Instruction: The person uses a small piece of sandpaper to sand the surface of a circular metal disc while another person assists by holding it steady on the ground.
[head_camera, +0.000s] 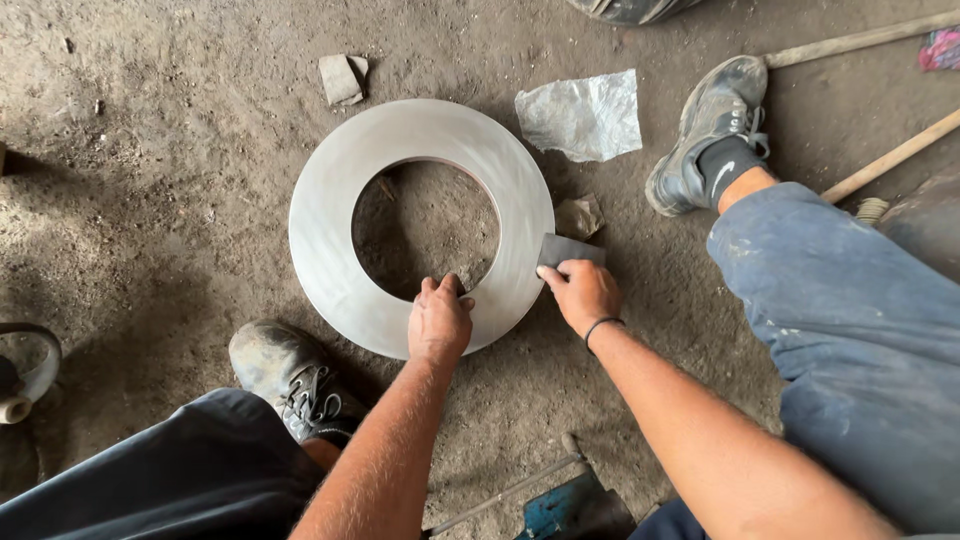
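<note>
A large flat metal ring (340, 190) lies on the dirt floor in front of me. My left hand (438, 318) grips its near inner edge, fingers curled over the rim into the hole. My right hand (582, 293), with a dark band on the wrist, presses a small grey abrasive sheet (568, 249) against the ring's right outer edge.
A crumpled clear plastic bag (583, 115) and a small block (341, 79) lie beyond the ring. My shoes (290, 372) (708, 133) flank it. Wooden handles (860, 40) cross the top right. A blue tool (560, 505) lies near my legs. A round object (25, 365) sits at far left.
</note>
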